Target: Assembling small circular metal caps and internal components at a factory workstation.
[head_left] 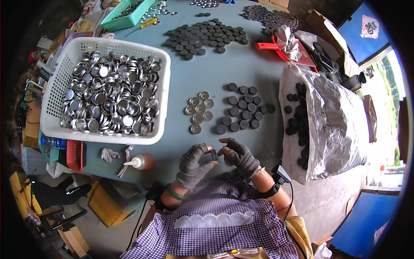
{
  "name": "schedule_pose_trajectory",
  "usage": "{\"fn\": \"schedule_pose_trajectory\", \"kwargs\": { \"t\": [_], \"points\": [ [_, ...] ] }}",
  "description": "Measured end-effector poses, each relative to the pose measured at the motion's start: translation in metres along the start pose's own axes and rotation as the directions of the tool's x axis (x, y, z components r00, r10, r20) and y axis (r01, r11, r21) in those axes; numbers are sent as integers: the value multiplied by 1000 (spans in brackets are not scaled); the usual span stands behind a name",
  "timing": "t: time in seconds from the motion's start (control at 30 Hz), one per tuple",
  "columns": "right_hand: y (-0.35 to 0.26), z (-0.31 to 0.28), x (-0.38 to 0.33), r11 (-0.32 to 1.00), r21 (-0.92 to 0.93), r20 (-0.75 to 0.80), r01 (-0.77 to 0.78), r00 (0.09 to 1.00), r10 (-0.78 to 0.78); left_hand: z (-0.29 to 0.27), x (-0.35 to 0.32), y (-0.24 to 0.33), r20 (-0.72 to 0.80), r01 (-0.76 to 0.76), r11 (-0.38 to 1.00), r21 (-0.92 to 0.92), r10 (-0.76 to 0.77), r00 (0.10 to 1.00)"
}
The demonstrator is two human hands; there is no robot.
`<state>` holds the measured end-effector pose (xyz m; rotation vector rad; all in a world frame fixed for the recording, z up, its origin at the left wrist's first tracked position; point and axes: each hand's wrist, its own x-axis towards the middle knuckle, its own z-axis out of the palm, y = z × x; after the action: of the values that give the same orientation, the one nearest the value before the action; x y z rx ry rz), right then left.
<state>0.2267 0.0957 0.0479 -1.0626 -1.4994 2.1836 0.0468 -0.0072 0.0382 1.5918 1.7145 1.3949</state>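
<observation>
My left hand (193,166), in a grey fingerless glove, pinches a black round cap (214,155) on edge between thumb and fingers. Close to the cap's right side is my right hand (242,159), gloved the same way, its fingers apart and holding nothing that I can see. Just beyond my hands, several shiny metal caps (197,118) lie in a small group. To their right several loose black caps (244,115) are spread on the blue-green table (194,73). More black pieces (233,175) show partly below my right hand, against the checked apron.
A white basket (166,86) heaped with metal caps stands left. At right lies a white sack (336,125) spilling black caps. A glue bottle (141,161) stands near the front edge. Farther back are dark caps (207,36), a red dustpan (276,46), a screwdriver (148,23) and a green basket (127,15).
</observation>
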Motion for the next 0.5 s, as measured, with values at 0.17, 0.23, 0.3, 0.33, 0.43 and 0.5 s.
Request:
{"fn": "schedule_pose_trajectory", "kwargs": {
  "t": [0.17, 0.23, 0.3, 0.33, 0.43, 0.5],
  "points": [
    [-13, 9, 4, 996, 57, 75, -63, 995, 58, -2, 1, -4, -13, 28, 1000, -9, -28, 1000],
    [-14, 12, 6, 996, 72, 64, -54, 997, 49, -4, 2, -5, -29, 35, 999, -24, -35, 999],
    [-13, 10, 9, 995, 87, 53, -43, 998, 39, -5, 1, -7, -35, 56, 997, -59, -58, 998],
    [-11, 5, 12, 995, 48, 58, -90, 995, 87, -6, 2, -10, -36, 75, 993, -95, -78, 996],
    [-9, 3, 18, 992, -30, 33, -123, 992, 123, -6, 2, -15, -38, 87, 990, -111, -92, 995],
    [-14, 7, 19, 992, -68, 5, -111, 994, 111, -8, 3, -15, -28, 102, 989, -107, -106, 994]
  ]
}}
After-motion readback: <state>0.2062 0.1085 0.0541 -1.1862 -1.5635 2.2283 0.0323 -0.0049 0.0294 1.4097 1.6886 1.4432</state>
